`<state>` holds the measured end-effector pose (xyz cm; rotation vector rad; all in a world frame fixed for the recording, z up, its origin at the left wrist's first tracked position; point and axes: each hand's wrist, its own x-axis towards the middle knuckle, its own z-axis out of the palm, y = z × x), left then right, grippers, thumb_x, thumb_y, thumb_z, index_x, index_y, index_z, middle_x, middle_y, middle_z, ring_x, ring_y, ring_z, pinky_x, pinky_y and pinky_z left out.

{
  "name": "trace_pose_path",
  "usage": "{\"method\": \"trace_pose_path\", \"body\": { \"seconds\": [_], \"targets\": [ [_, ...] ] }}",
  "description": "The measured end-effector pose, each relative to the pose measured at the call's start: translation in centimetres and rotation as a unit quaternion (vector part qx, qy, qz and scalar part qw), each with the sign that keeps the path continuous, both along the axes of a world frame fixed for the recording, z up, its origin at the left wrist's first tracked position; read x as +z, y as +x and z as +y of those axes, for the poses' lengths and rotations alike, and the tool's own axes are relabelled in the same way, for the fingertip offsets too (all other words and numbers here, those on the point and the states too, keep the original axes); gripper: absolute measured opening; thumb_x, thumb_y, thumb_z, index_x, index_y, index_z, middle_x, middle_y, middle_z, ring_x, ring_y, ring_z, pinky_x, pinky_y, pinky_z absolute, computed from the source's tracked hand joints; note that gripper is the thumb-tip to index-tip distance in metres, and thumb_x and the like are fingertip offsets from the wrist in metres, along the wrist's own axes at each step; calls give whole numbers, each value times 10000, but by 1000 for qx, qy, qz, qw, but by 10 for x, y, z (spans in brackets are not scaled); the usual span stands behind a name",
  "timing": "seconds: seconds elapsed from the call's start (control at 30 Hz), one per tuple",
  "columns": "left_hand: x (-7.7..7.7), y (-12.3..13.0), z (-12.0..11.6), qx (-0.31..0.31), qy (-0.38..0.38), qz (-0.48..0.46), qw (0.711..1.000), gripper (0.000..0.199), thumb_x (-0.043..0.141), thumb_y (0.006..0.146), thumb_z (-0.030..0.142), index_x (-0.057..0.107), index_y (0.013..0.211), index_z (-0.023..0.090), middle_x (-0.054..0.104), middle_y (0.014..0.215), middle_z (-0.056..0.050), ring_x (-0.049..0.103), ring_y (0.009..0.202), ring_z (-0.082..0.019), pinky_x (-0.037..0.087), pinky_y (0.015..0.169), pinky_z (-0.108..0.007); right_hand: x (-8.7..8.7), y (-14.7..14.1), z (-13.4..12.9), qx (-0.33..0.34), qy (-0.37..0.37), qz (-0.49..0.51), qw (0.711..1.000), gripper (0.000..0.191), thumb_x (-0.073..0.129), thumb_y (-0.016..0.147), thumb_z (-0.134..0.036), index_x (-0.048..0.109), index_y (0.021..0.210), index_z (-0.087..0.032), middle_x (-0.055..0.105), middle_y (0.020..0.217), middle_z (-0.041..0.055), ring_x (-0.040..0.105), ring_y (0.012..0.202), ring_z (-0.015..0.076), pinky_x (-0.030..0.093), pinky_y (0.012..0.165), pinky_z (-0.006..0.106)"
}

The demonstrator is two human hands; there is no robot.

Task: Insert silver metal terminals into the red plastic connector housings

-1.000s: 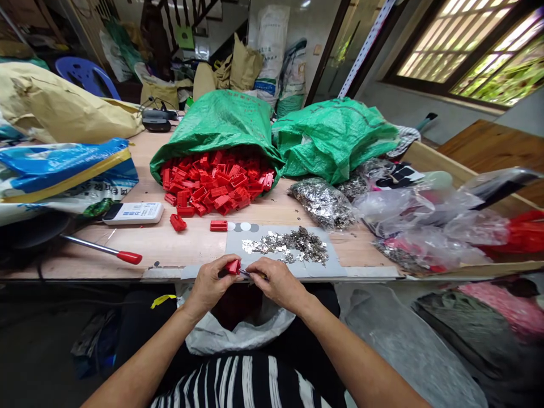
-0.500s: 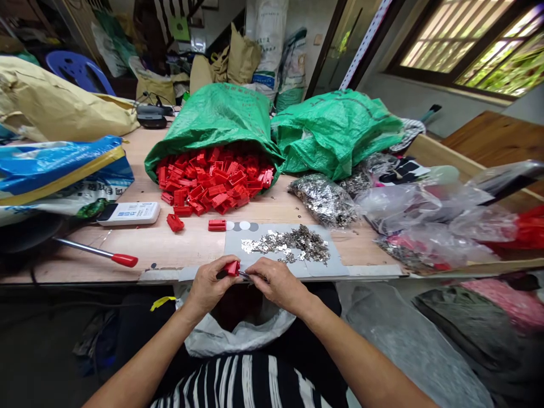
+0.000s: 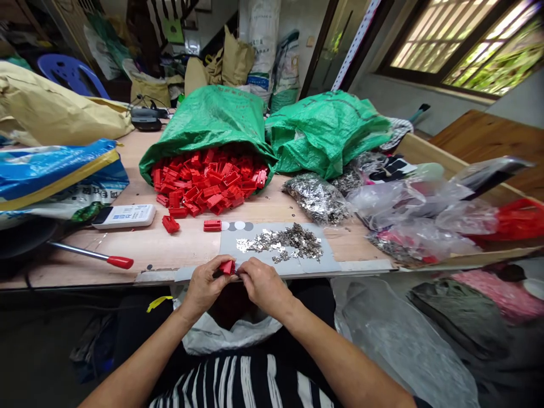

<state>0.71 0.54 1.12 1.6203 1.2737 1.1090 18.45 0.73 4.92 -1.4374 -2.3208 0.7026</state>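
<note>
Red plastic housing (image 3: 227,267) sits pinched in your left hand (image 3: 206,285), just above the front edge of the wooden table (image 3: 182,246). Your right hand (image 3: 264,282) is closed beside it, its fingertips (image 3: 250,272) gripping a thin metal clip (image 3: 238,271) against the housing; the clip is small and mostly hidden, so how far it sits inside can't be told. The step in hand looks like fitting clip to housing, and the next move calls for lining the two up squarely before you press.

Ahead of your right hand, a heap of loose metal clips (image 3: 280,241) lies on a grey board (image 3: 323,258), with a clear plastic bag of clips (image 3: 317,198) beyond. Ahead of your left hand, a loose red housing (image 3: 212,225) lies near a pile of red housings (image 3: 208,181) spilling from a green woven sack (image 3: 208,119).
</note>
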Motion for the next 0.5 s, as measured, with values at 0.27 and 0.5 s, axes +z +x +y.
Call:
{"method": "trace_pose_path", "body": {
  "seconds": [0.27,0.5],
  "targets": [
    [5,-9,-4,-60,-9,-37,997,286,697,746,280,659,1019,204,684,974,-51,655,842,-180,516,798,-299,9,16,8,2,-68,131,989,119,552,830,-134,655,830,-195,657,718,-19,559,638,114,388,620,219],
    [3,-8,-2,-59,2,-7,998,292,692,743,264,676,1032,228,712,987,-42,666,886,-194,517,840,-319,7,12,10,28,-48,90,994,130,567,812,-112,666,828,-195,667,748,2,568,671,126,373,624,224]
  ]
}}
